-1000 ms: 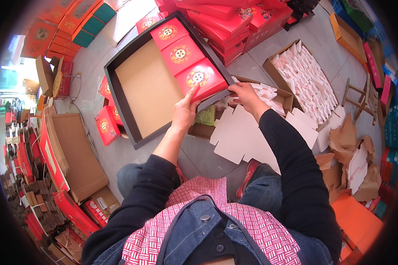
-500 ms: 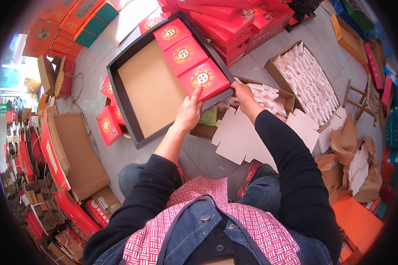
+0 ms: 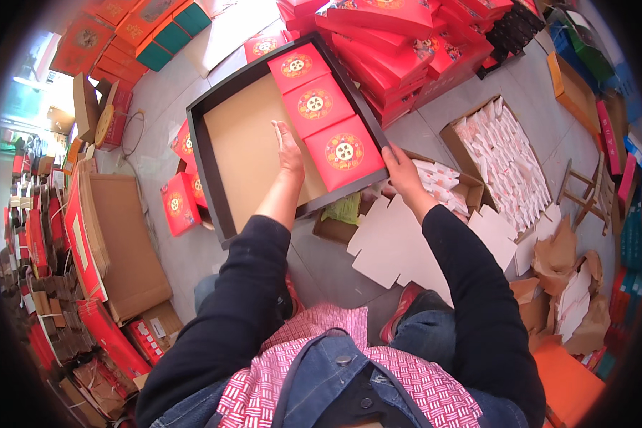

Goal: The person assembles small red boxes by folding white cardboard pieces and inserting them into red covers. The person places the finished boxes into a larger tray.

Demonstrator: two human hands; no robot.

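Big dark tray [image 3: 208, 153] on floor, three red boxes [image 3: 344, 151] in row along its right side. Left hand [image 3: 289, 146] flat, fingers spread beside nearest box. Right hand [image 3: 399, 170] gripping tray's near corner. Tray looks light, stiff card; best held by rim.

head view | worn on head, looks steeply down | close over lap and floor | fisheye, edges bend

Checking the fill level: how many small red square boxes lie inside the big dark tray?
3, in a row along the dark tray's right side: far, middle, and nearest, between left hand and right hand.
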